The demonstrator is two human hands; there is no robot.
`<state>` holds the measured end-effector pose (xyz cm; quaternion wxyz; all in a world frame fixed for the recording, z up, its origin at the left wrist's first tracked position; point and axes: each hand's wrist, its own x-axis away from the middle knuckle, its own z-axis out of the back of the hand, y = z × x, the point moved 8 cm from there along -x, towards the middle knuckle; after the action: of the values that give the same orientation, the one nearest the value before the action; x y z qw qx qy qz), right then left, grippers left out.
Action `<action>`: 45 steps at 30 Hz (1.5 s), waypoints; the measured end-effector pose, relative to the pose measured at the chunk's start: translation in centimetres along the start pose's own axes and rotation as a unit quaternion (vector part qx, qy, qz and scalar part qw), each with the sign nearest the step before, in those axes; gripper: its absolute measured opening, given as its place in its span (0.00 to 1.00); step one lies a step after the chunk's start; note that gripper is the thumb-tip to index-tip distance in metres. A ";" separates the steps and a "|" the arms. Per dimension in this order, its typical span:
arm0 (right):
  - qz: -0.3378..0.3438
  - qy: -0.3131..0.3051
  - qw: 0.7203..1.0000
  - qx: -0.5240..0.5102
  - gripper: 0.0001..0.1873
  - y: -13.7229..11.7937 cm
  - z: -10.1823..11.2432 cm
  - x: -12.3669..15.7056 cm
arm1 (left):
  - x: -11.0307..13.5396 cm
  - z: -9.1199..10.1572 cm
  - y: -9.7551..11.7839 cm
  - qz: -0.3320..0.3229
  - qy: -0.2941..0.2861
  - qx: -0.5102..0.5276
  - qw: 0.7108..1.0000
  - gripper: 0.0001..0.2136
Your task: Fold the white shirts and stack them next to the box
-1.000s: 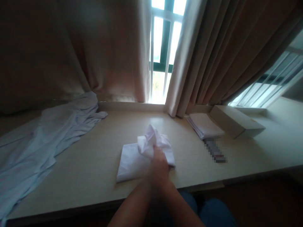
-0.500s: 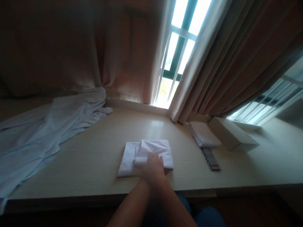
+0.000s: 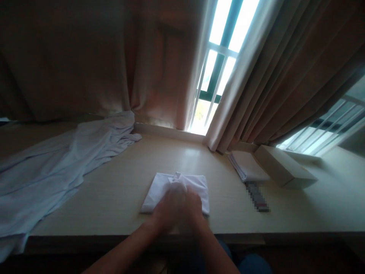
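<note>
A folded white cloth (image 3: 151, 199) lies flat on the pale wooden table in front of me. At its middle the fabric rises in a small bunched peak. My left hand (image 3: 167, 207) and my right hand (image 3: 194, 201) are side by side over the near half of the cloth, fingers closed round the bunched fabric. Motion smears the fingertips, most of all on the left. The near middle of the cloth is hidden under both hands.
A large crumpled white cloth (image 3: 62, 163) spreads over the left side and hangs past the front edge. To the right lie another folded white cloth (image 3: 248, 165), a blurred-out dark object (image 3: 258, 196) and a pale box (image 3: 285, 167). Brown curtains (image 3: 165, 68) hang behind the table (image 3: 114, 201).
My hands were crossed close together on the cloth's right part; now they are side by side at its middle. The folded-over flap has become a bunched peak there. The view has shifted slightly.
</note>
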<state>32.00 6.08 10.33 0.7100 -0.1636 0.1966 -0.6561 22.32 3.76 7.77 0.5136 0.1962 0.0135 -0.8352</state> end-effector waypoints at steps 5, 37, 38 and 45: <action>-0.062 0.085 0.986 -0.130 0.19 2.2 3.3 -1.5 | 4.2 1.2 -8.9 0.074 -0.033 -0.051 0.995 0.27; 0.191 0.176 0.965 0.042 0.35 2.8 -0.5 6.9 | 4.7 1.4 -15.5 0.356 -0.052 0.231 0.904 0.25; 0.162 0.186 0.968 0.042 0.36 4.3 -0.3 6.8 | 4.4 0.9 -15.8 0.384 -0.063 0.228 0.893 0.26; 0.057 0.145 0.987 0.032 0.29 8.7 -1.2 5.3 | 3.8 -1.0 -16.8 0.417 -0.076 0.204 0.883 0.20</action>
<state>39.34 1.54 4.70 0.7150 -0.0328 0.2851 -0.6375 6.63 8.65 2.58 0.7623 0.2203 -0.2790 -0.5409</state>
